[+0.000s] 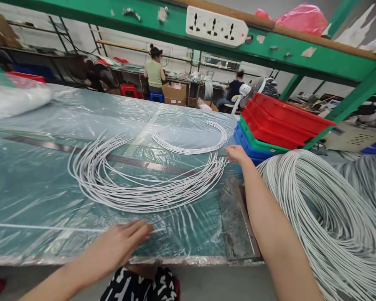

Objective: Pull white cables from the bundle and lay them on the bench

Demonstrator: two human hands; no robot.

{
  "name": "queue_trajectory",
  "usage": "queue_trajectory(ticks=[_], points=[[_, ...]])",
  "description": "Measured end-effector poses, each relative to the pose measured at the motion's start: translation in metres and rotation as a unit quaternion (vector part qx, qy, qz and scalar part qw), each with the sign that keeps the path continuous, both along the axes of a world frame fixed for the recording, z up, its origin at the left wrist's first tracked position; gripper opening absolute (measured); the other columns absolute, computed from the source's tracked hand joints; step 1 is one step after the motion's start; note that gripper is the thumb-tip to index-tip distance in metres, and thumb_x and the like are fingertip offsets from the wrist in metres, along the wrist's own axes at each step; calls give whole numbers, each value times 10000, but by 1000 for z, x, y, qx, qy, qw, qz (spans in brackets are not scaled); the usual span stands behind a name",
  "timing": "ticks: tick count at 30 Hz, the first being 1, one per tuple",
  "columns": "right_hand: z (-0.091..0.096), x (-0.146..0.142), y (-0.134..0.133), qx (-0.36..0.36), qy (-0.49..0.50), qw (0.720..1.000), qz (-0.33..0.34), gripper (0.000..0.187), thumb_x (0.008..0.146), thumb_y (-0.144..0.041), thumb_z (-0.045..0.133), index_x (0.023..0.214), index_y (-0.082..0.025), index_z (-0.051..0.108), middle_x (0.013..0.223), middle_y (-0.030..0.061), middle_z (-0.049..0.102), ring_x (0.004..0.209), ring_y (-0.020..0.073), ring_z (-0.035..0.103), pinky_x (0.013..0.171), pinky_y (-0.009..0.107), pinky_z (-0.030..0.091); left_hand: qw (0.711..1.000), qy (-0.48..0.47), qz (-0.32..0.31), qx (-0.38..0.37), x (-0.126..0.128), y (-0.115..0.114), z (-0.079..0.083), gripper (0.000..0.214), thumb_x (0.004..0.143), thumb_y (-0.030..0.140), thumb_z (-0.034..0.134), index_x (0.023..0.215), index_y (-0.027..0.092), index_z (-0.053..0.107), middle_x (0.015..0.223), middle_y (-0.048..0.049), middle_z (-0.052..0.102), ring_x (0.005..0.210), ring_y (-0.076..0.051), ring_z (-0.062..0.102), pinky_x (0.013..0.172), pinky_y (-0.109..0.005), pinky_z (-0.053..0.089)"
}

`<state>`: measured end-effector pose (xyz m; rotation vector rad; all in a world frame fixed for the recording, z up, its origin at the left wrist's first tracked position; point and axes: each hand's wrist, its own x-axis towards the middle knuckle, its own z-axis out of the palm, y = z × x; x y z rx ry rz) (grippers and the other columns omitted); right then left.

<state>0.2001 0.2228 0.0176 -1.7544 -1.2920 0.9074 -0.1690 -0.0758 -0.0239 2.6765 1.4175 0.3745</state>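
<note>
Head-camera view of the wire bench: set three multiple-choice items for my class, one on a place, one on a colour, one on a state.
1. Where does the right hand reach?
A. The right ends of the cut wires
B. The power strip
C. A cardboard box

2. What colour are the top trays in the stack?
A. Yellow
B. Red
C. Black

3. How is the left hand?
A. Clenched in a fist
B. Raised off the table
C. Flat, fingers spread, on the plastic sheet

Answers: 1 A, its fingertips meet the wire ends near the trays. 2 B, the red trays sit above a green and blue ones. 3 C, the palm lies down at the near edge of the table.
</note>
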Motion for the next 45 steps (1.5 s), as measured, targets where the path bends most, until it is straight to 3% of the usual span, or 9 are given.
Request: queue_trajectory(ticks=[2,5,9,17,23,31,45], points=[[2,0,-1,-10,6,1000,4,112,890,-157,620,980,-91,634,869,86,635,533,151,606,433,185,462,997,12,-75,-8,36,18,-1,329,934,117,276,1041,213,572,877,-56,612,654,-161,551,560,-266,371],[6,-1,-3,-26,9,1000,10,108,921,-180,597,1001,-112,623,933,78,633,545,147,618,414,184,466,994,-14,-101,29,80,41,-1,374,888,7,251,1098,175,512,895,-50,581,591,-139,481,496,-273,296],[9,-2,-4,-32,4,999,11,105,941,-186,582,1014,-119,617,943,72,631,540,133,614,415,180,469,991,-73,-107,41,121,56,-1,247,959,94,293,1066,173,500,862,-20,563,586,-132,463,485,-272,261],[10,-2,-4,-37,-1,999,22,106,973,-181,533,1018,-110,598,1046,98,600,543,127,615,397,180,456,989,-70,-120,60,173,52,-4,205,981,181,347,858,171,510,801,-3,532,583,-141,480,475,-297,269],[9,-2,-1,-33,-5,999,30,112,964,-187,544,1020,-114,607,1056,103,602,539,120,613,408,172,460,988,-50,-138,49,189,52,-6,156,949,149,400,836,166,507,811,-11,551,626,-148,528,494,-297,319],[5,-3,6,-34,-34,998,36,159,954,-219,543,1039,-128,643,1057,72,634,587,140,640,412,168,467,990,-44,-132,23,190,52,-4,169,957,159,377,849,164,506,809,-25,560,638,-159,550,529,-280,378],[11,-14,0,-46,-70,995,60,246,955,-255,521,1123,-122,643,1115,84,635,700,168,669,425,156,450,993,-5,-120,-16,194,55,3,137,848,96,421,823,173,532,823,-25,586,674,-207,592,545,-329,469]])
